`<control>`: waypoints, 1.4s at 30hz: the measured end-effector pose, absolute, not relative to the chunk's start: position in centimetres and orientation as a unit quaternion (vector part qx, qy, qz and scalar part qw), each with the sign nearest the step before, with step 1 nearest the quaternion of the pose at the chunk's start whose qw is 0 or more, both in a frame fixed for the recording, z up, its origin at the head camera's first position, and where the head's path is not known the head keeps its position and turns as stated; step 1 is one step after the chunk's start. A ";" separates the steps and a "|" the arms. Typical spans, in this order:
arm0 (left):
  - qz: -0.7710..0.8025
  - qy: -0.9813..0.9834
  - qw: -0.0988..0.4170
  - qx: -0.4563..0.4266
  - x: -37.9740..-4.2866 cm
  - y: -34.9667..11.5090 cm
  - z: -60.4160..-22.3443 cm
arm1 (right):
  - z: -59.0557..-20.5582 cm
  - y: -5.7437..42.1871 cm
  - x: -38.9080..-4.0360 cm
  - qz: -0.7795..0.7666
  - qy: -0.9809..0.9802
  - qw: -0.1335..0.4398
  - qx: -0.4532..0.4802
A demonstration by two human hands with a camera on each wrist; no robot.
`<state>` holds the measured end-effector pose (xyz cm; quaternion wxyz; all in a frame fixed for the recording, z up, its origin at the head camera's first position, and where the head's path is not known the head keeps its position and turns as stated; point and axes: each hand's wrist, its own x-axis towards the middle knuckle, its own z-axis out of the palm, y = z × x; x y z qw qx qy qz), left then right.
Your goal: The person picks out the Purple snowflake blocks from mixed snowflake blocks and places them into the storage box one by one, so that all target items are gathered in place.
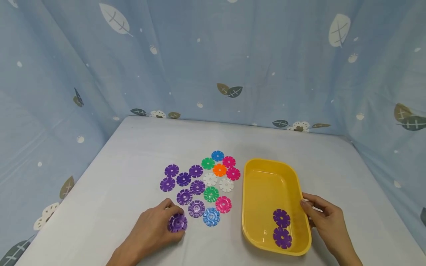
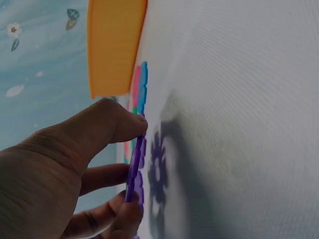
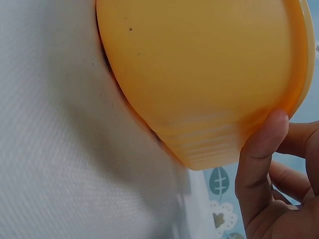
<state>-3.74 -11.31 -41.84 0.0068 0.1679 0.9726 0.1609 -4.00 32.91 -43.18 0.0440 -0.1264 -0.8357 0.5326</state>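
My left hand (image 1: pixel 151 229) pinches a purple snowflake disc (image 1: pixel 178 222) by its edge, thumb on one side and fingers on the other. Seen from the left wrist, this disc (image 2: pixel 133 172) stands edge-on just off the white cloth, which carries its shadow. With thumb and fingers, my right hand (image 1: pixel 329 225) grips the right side of a yellow plastic tray (image 1: pixel 266 192) at its rim. Two purple discs, one (image 1: pixel 281 218) behind the other (image 1: pixel 282 238), lie inside near the tray's front right corner. The right wrist view shows the tray's outer wall (image 3: pixel 199 74) close up.
Several more purple discs (image 1: pixel 183 179) lie flat between my left hand and the tray. Beside them are discs in blue (image 1: pixel 211 217), green (image 1: pixel 211 194), pink (image 1: pixel 223 204), white (image 1: pixel 226 184) and orange (image 1: pixel 219 170). A leaf-patterned blue curtain (image 1: pixel 199 55) hangs around the white table (image 1: pixel 133 159).
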 end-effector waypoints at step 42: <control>0.254 0.888 0.089 0.373 -3.5 -3.1 -38.6 | -43.0 33.0 -3.8 0.541 -0.831 0.039 -0.121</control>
